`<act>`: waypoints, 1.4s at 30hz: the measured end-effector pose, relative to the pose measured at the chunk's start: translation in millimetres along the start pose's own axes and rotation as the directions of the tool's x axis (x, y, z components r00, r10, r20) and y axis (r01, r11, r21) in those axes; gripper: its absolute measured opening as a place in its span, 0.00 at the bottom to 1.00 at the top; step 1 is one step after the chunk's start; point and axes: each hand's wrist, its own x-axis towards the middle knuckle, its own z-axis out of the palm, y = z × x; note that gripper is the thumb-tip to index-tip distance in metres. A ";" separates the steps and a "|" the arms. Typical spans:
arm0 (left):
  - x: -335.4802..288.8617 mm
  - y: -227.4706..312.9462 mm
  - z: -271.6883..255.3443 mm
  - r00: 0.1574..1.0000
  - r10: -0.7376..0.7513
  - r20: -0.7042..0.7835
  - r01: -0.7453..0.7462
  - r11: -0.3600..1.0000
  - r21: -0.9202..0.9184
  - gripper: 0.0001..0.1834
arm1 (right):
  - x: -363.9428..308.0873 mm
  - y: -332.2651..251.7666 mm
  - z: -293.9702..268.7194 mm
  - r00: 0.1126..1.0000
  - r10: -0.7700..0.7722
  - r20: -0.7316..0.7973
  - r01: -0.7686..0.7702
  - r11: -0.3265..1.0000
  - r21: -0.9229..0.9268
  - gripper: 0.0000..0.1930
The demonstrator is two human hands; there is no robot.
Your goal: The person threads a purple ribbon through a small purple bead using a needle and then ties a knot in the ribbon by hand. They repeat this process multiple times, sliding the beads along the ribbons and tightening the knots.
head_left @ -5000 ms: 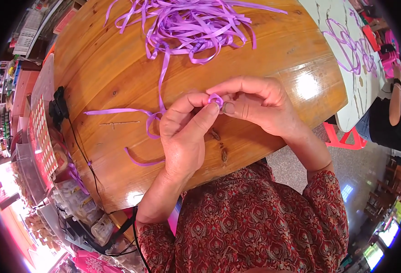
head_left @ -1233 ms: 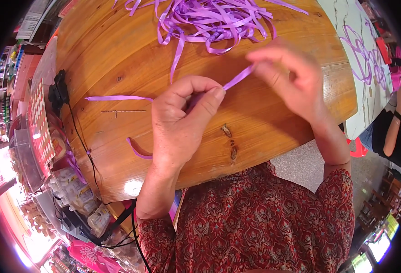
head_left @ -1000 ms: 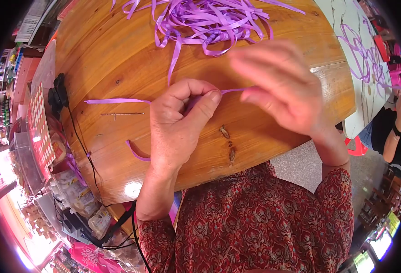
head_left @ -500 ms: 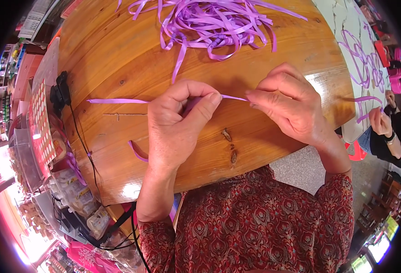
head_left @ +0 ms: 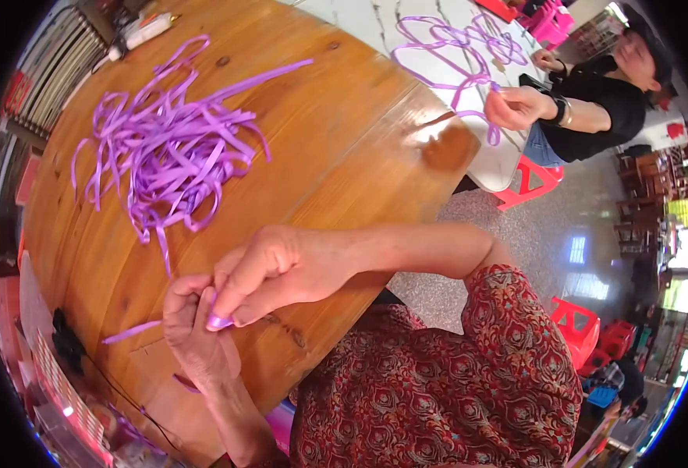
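Observation:
Both hands meet over the wooden table, working on a narrow purple ribbon. My left hand pinches it, and a short loop wraps by the thumb. My right hand is closed on the same ribbon, its fingertips pressed against the left thumb and partly hiding the ribbon. A loose ribbon end lies on the wood left of my left hand. Beyond my hands a tangled pile of purple ribbons spreads over the table, one strand trailing toward my left hand.
At the right, a co-worker handles purple ribbon at a white marbled table. Red plastic stools stand on the grey floor. A dark cable crosses the wooden table's left edge. A white power strip lies at the far left.
The view has swung to the right. My right hand has come across to meet my left; earlier they were apart with the ribbon stretched between them. Ribbon now bends round by the left thumb.

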 end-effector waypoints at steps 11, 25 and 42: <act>-2.5 -22.1 -4.8 0.980 0.197 -0.021 -0.195 0.977 0.084 0.08 | -0.7 11.4 -3.4 0.930 -0.334 -0.155 0.181 0.781 -0.597 0.15; -1.5 -23.8 11.1 0.970 0.239 -0.045 -0.235 0.968 0.083 0.07 | -8.3 17.4 4.4 0.880 -0.468 -0.081 0.088 0.328 -0.940 0.18; -7.2 -12.0 7.4 0.984 0.143 -0.104 -0.147 0.989 -0.034 0.08 | -3.4 2.9 2.0 0.925 0.035 -0.378 -0.142 0.956 -0.258 0.07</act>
